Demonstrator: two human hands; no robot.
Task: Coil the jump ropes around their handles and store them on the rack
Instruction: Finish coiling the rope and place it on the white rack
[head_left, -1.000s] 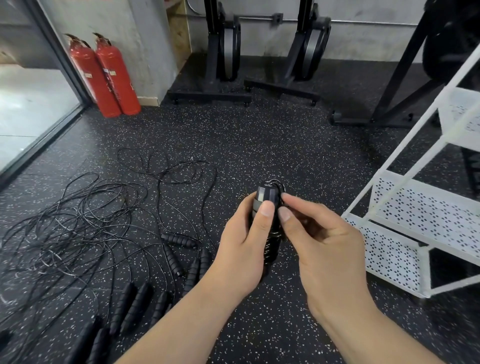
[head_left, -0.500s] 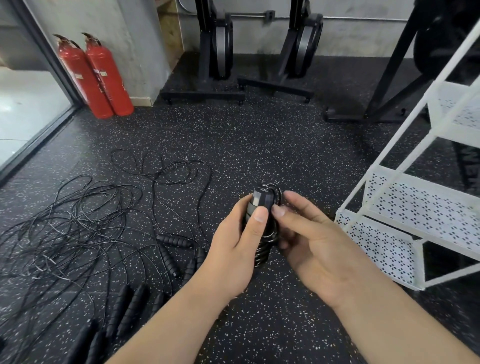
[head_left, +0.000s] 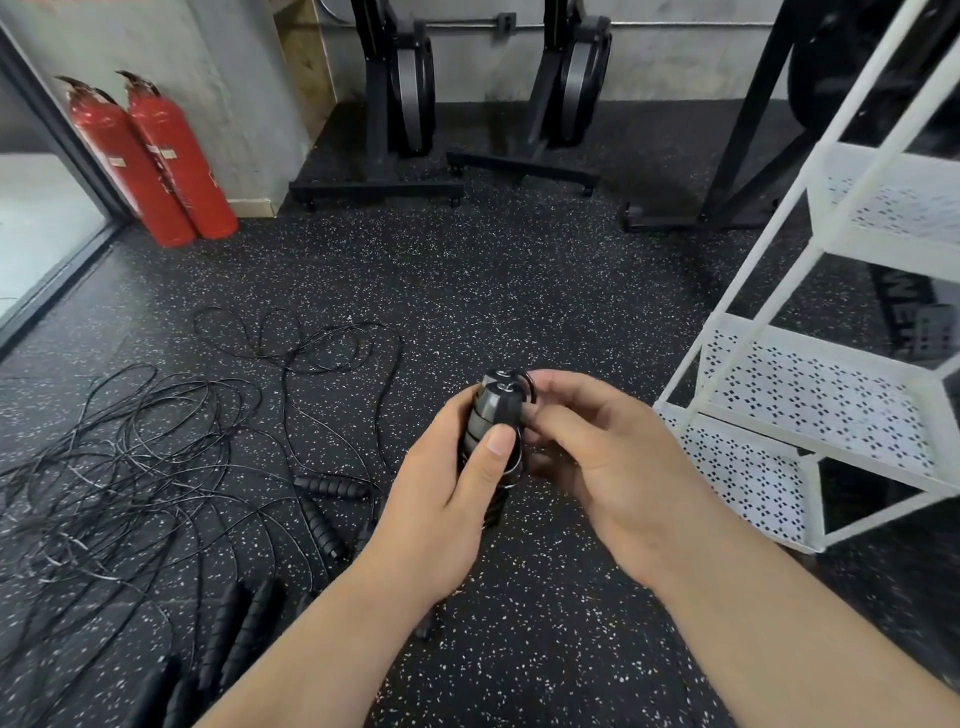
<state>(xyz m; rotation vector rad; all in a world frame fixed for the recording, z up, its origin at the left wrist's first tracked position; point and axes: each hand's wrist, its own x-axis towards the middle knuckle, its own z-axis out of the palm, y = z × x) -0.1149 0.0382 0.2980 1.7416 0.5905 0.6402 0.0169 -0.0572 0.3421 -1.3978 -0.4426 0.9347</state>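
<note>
Speckled black gym floor fills the view, with a white rack at right and a tangle of loose ropes at left. Held above the floor in the centre, a jump rope stands upright, its two handles together and cord wound round them. The left hand keeps its grip closed round the handles, thumb across the front. The right hand, lower a moment ago, now pinches a cord loop beside the handle tops.
</note>
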